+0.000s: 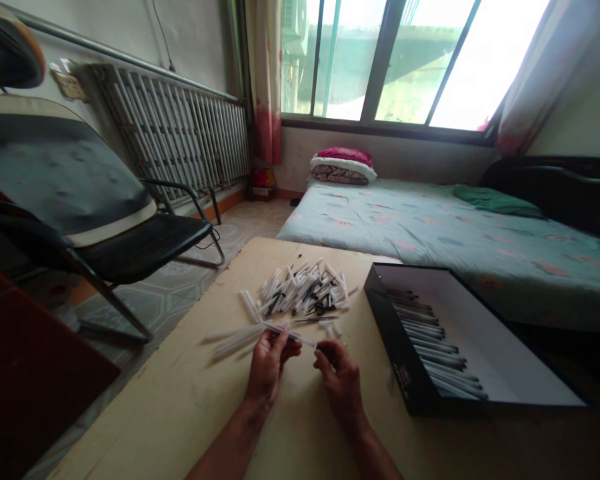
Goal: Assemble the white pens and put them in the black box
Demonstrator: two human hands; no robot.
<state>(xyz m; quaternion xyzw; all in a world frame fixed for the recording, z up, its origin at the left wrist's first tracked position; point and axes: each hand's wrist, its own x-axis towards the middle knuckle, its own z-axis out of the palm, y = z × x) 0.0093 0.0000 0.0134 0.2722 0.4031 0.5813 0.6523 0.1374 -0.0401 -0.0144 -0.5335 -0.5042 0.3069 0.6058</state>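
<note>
My left hand (pixel 267 365) pinches a thin white plastic tube (pixel 293 335) between thumb and fingers. The tube's far end reaches toward my right hand (pixel 341 385), whose curled fingertips are right beside it. I cannot tell whether they touch it. Ahead of my hands lies a heap of white tubes mixed with black pen parts (pixel 303 291). A loose bunch of white tubes (pixel 235 341) lies left of my left hand. A thin dark rod (pixel 310 319) lies just beyond the tube, on the pale wooden tabletop (pixel 180 407).
To the right on the table stands an open black box with a white inside (pixel 500 340), holding several pens in rows. A black chair (pixel 140 247) and a wall radiator (pixel 173 130) are at left. A bed (pixel 405 230) lies beyond the table.
</note>
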